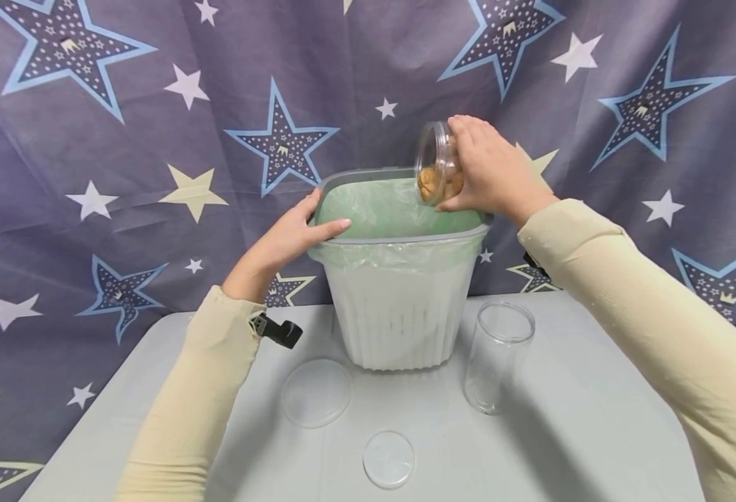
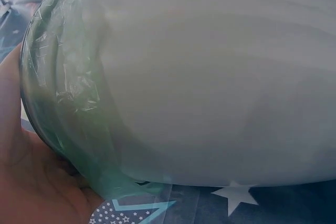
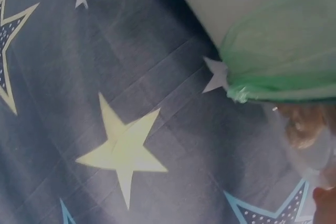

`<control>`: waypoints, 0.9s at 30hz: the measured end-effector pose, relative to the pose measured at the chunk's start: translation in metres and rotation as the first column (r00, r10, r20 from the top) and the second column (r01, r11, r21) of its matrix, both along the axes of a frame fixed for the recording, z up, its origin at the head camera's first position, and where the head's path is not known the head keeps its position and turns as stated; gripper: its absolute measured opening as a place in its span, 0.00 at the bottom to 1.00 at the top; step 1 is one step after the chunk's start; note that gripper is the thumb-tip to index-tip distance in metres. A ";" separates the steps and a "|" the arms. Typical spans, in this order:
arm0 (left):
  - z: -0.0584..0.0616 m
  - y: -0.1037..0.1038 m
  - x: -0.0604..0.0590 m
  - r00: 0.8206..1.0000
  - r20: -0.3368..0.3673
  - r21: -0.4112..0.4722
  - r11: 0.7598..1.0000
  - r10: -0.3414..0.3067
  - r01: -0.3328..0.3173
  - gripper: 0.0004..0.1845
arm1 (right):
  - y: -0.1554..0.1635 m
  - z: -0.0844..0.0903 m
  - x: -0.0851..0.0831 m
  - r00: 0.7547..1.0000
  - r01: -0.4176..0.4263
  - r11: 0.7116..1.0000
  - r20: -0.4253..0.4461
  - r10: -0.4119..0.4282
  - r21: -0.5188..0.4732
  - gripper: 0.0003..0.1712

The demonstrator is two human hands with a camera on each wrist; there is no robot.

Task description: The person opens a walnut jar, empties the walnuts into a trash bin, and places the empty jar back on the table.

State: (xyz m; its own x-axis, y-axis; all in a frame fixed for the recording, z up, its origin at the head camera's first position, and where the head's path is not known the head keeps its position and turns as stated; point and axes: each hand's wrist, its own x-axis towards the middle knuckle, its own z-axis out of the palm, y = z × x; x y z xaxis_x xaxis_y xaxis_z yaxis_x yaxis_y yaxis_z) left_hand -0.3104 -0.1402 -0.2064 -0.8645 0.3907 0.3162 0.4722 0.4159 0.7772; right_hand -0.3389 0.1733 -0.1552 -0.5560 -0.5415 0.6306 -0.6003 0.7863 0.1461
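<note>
A white trash bin [image 1: 399,300] with a grey rim and a green plastic liner [image 1: 374,209] stands on the table. My left hand [image 1: 286,233] holds the bin's left rim, its thumb lying over the edge; in the left wrist view that hand [image 2: 37,177] lies against the liner-covered rim. Over the bin's right side my right hand [image 1: 493,164] grips a clear jar [image 1: 433,143], tipped sideways with its mouth facing left. Brown lumpy pieces [image 1: 433,185] sit inside the jar. The right wrist view catches only part of the jar and its contents [image 3: 304,124].
A tall clear container [image 1: 496,362] stands upright right of the bin. Two clear round lids, a larger one [image 1: 317,394] and a smaller one [image 1: 389,459], lie on the light grey table [image 1: 267,446] in front. Behind hangs a star-patterned curtain [image 1: 368,56].
</note>
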 end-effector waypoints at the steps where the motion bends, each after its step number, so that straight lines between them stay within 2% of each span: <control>1: 0.000 0.000 0.000 1.000 0.002 -0.004 1.000 0.001 -0.001 0.45 | -0.001 0.000 0.000 1.000 -0.005 1.000 0.003 0.005 -0.001 0.67; 10: 0.000 0.001 0.000 1.000 -0.013 -0.018 1.000 -0.001 0.001 0.44 | -0.001 0.002 -0.004 0.982 -0.183 0.982 0.052 0.181 0.043 0.68; 17: 0.001 0.002 0.001 1.000 -0.025 -0.004 1.000 -0.015 0.015 0.43 | 0.006 0.004 -0.003 0.995 -0.102 0.995 0.022 0.101 0.014 0.66; 27: 0.000 0.001 -0.001 1.000 -0.026 -0.011 1.000 -0.012 0.012 0.43 | 0.008 0.000 -0.006 0.991 -0.135 0.991 0.006 0.134 0.023 0.67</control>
